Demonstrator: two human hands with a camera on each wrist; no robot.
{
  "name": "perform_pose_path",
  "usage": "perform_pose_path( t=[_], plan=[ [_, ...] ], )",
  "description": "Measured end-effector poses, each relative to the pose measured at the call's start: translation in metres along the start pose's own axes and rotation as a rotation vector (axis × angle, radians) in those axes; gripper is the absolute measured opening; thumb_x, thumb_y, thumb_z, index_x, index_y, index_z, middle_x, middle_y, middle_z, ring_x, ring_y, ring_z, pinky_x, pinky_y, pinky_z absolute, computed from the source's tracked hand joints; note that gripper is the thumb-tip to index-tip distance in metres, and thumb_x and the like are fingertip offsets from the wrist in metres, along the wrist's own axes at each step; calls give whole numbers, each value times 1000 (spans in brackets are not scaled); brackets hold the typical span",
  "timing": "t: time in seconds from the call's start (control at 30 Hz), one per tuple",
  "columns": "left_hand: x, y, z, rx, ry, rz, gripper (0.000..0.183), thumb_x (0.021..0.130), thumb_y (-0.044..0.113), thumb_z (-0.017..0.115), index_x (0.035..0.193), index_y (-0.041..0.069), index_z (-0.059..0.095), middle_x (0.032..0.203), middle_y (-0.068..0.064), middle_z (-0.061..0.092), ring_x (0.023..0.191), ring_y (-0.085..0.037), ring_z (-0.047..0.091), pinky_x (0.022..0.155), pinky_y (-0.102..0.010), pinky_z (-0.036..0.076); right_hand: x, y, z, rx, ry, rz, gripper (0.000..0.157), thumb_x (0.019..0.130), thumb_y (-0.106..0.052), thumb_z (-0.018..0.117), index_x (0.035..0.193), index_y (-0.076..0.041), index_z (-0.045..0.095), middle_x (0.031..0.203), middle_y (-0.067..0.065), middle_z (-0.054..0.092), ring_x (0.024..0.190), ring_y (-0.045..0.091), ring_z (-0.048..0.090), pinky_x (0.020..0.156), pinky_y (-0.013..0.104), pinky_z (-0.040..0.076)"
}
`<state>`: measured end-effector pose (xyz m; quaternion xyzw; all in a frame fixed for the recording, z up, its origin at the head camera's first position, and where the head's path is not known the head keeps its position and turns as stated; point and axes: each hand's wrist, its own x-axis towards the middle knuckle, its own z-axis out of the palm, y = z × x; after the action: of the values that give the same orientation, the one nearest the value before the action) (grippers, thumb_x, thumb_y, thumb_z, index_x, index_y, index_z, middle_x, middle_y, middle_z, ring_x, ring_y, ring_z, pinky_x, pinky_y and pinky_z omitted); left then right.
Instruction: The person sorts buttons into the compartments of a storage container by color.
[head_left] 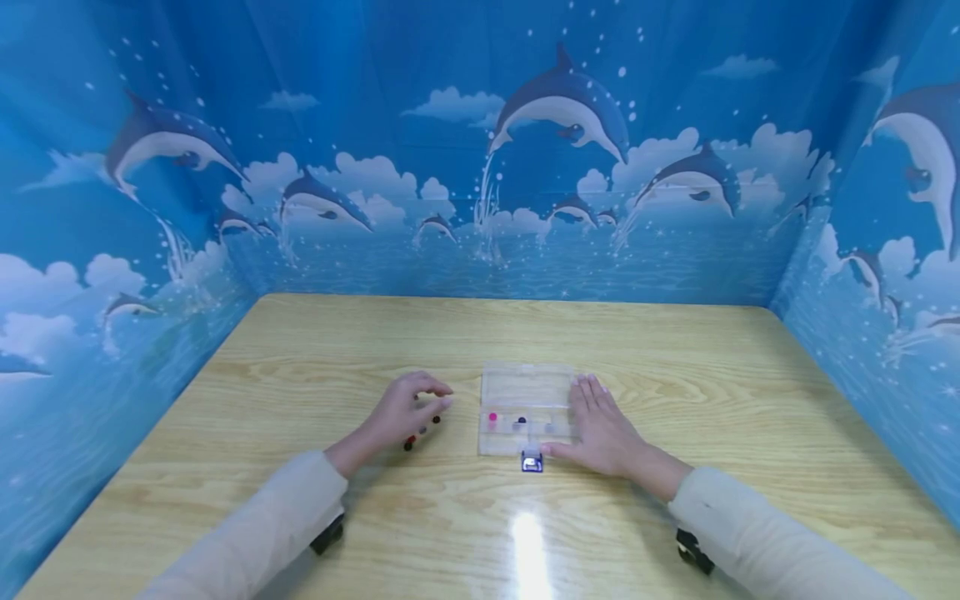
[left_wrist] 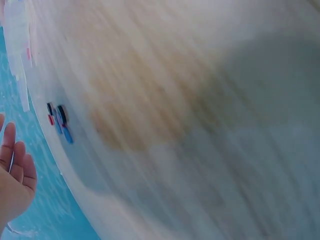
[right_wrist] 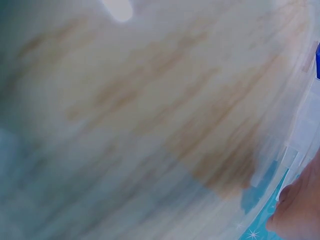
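Note:
A clear plastic compartment box lies with its lid folded back flat on the table. One pink round piece sits in its left compartment, and a dark round piece near the middle. My right hand rests along the box's right side, fingers straight, thumb by the front edge. To the left, my left hand hovers with bent fingers, thumb and forefinger apart, nothing visible between them. Several small button-like discs, black, red and blue, lie on the table beneath and beside it.
A small square blue-and-silver piece sits at the box's front edge. The wood-grain table is bordered by a blue dolphin-print curtain at the back and sides.

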<state>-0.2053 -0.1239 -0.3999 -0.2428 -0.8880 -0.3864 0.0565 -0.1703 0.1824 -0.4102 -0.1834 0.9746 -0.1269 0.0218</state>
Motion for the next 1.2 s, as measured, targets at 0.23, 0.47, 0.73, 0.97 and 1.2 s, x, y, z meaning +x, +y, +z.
perform_pose_path(
  t=[0.23,0.47,0.73,0.97,1.2],
  plan=[
    [-5,-7,-5,-6,-12,26,14,84,13,68,94,3,70,87,-5,66,84,-18,59,69,-26,48,0,0,0,4,2,2,104,80,-66,52,140,14,20,149,32,13,139,46,9,113,52,14],
    [-10,-13,-11,-23,-82,-15,14,83,14,68,95,7,71,90,-5,67,79,-13,55,58,-21,44,0,0,0,0,2,2,105,80,-67,51,140,14,20,149,32,13,139,46,10,113,52,14],
    [-17,-26,-15,19,-113,27,15,80,13,70,94,6,71,91,-5,66,85,-19,58,73,-30,49,0,1,1,0,4,1,105,80,-67,51,140,13,20,149,32,13,139,46,10,113,52,14],
    [-18,-31,-16,42,-143,50,15,79,13,71,92,8,71,91,-4,68,88,-19,59,80,-31,48,0,1,1,-3,11,-8,104,80,-67,51,140,13,21,149,32,13,139,46,10,113,53,14],
    [-20,-33,-17,68,-163,97,11,78,11,71,89,8,72,90,-3,70,87,-19,59,84,-34,45,1,1,2,-5,7,-4,105,80,-68,50,140,13,21,149,31,13,139,46,9,113,52,14]
  ],
)
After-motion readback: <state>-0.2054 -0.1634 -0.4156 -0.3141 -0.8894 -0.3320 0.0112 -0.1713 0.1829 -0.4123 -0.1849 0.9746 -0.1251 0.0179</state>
